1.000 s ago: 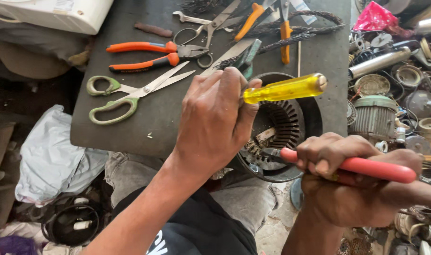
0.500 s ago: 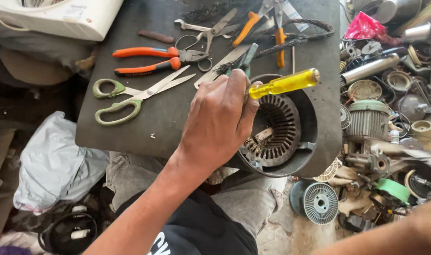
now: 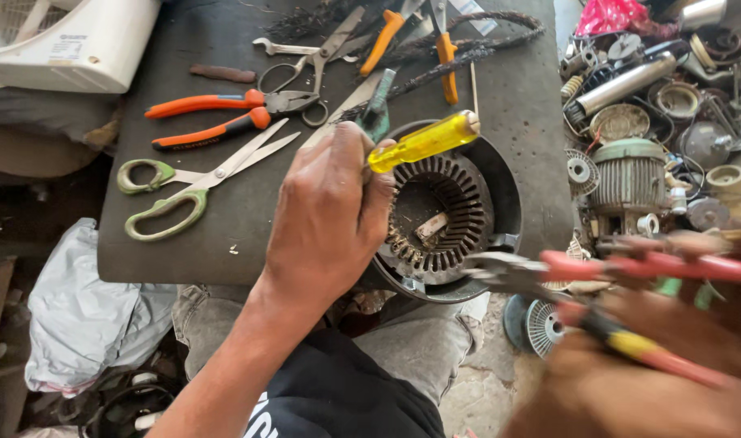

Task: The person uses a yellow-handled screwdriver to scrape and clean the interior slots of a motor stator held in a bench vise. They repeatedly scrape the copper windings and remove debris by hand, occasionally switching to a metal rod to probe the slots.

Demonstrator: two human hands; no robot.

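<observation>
The left hand [image 3: 326, 215] clamps a yellow-handled screwdriver [image 3: 423, 142] over the motor stator [image 3: 447, 215] at the table's [image 3: 184, 251] near edge; the right hand [image 3: 630, 389] (blurred) grips red pliers [image 3: 630, 268]. Steadying the stator before prying seems wise.

My left hand [image 3: 326, 215] is fisted, knuckles up, forearm angled down-left. My right hand [image 3: 630, 381], blurred, sits lower right of it, fingers curled closed.

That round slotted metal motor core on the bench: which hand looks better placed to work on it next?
Probably the left hand: it rests against the round slotted metal motor core, holding a yellow-handled screwdriver. The right hand, blurred, holds red-handled pliers whose tip is only at the core's rim.
</observation>
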